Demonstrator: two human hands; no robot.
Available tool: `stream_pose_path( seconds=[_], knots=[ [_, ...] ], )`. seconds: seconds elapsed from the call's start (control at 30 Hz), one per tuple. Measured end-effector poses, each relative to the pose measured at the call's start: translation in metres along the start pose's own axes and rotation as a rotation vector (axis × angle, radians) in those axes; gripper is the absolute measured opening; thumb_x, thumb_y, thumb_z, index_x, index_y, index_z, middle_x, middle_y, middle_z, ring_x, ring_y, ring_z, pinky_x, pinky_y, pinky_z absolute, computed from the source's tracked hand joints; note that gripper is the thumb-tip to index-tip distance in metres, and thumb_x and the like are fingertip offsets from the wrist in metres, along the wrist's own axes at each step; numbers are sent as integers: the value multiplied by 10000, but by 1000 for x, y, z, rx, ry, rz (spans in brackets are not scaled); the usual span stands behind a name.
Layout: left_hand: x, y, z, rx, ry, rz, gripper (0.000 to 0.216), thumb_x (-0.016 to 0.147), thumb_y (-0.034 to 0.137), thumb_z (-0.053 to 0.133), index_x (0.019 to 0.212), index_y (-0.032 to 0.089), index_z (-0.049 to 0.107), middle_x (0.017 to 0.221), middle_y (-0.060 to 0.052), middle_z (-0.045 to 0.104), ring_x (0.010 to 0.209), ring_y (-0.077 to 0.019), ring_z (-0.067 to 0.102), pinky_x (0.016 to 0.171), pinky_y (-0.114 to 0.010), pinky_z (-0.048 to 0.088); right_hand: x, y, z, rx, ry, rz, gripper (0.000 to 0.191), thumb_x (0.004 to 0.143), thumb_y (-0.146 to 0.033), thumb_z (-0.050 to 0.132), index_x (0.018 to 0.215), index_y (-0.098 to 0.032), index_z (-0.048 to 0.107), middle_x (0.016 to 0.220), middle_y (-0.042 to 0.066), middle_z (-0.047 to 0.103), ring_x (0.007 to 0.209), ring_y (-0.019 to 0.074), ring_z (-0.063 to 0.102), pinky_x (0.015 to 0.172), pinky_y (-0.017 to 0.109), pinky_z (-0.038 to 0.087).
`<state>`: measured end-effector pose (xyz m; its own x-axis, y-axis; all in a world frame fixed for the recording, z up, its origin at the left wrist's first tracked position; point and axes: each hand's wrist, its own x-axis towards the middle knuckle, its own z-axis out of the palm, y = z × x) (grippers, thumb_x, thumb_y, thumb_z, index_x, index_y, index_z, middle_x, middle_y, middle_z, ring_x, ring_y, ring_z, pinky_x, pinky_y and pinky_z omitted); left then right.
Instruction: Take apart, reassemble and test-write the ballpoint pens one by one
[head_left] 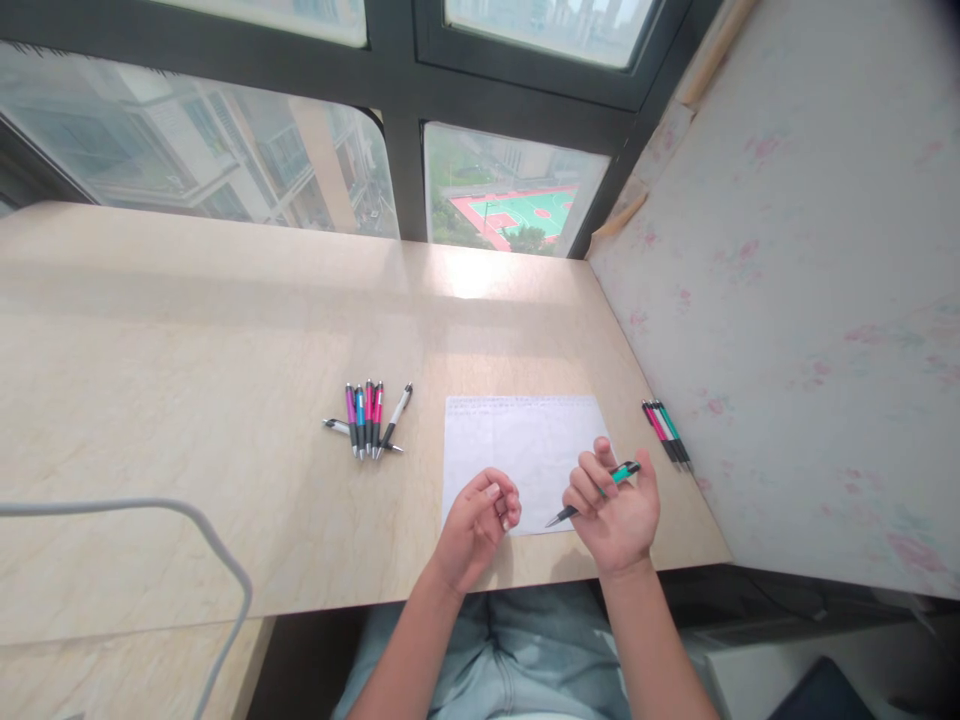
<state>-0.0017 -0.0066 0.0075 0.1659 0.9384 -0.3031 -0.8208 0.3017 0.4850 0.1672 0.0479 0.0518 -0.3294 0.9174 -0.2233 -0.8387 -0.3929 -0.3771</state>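
My right hand, palm turned up, has its fingers wrapped round a green and black pen. The pen slants down to the left, its tip above the lower edge of a white sheet of paper. Lines of small writing run along the sheet's top edge. Over the paper's lower left corner, my left hand is loosely curled, fingertips drawn in, and I see nothing in it. The two hands are apart.
Left of the paper lies a group of pens, purple, blue, pink and white. More pens lie by the floral wall at right. A grey cable arches over the left of the table. Windows stand behind it.
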Motion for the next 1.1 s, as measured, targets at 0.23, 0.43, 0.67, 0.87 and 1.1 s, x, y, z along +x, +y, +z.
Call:
stream_pose_path(
  seconds=[0.23, 0.43, 0.67, 0.87, 1.1],
  knots=[
    [1, 1, 1, 6, 20, 24, 169, 808, 296, 676, 837, 142, 610, 736, -31, 581, 642, -102, 526, 613, -223, 377, -1, -3, 1, -54, 17, -23, 369, 881, -549, 512, 884, -199, 628, 547, -84, 288, 440, 79, 203, 400, 199, 260],
    [-6, 6, 2, 78, 72, 105, 161, 805, 300, 679, 843, 154, 625, 745, -30, 596, 649, -115, 523, 613, -236, 378, 1, -2, -2, -40, 15, -58, 446, 839, -587, 574, 1042, -196, 640, 597, -78, 368, 437, 66, 253, 384, 182, 292],
    [-8, 42, -5, 826, 259, 458, 104, 770, 285, 718, 856, 232, 742, 877, -75, 691, 897, -244, 558, 846, -332, 396, 16, 3, 1, -363, -37, 53, 123, 818, -262, 613, 893, -188, 676, 689, -11, 535, 552, 99, 488, 491, 220, 420],
    [9, 48, -28, 1575, 120, 561, 349, 785, 354, 695, 1128, 285, 696, 1340, -95, 598, 1160, -360, 431, 1019, -499, 223, 42, 13, -1, -676, -93, 75, 481, 899, -585, 458, 882, -175, 709, 599, 22, 601, 563, 163, 558, 604, 318, 459],
    [12, 43, -38, 1854, 86, 537, 382, 835, 316, 639, 1217, 303, 626, 1401, -101, 536, 1167, -366, 429, 946, -500, 247, 91, 37, 0, -1170, 62, -219, 279, 860, -479, 625, 779, -213, 603, 584, -32, 563, 563, 134, 519, 580, 267, 397]
  ],
)
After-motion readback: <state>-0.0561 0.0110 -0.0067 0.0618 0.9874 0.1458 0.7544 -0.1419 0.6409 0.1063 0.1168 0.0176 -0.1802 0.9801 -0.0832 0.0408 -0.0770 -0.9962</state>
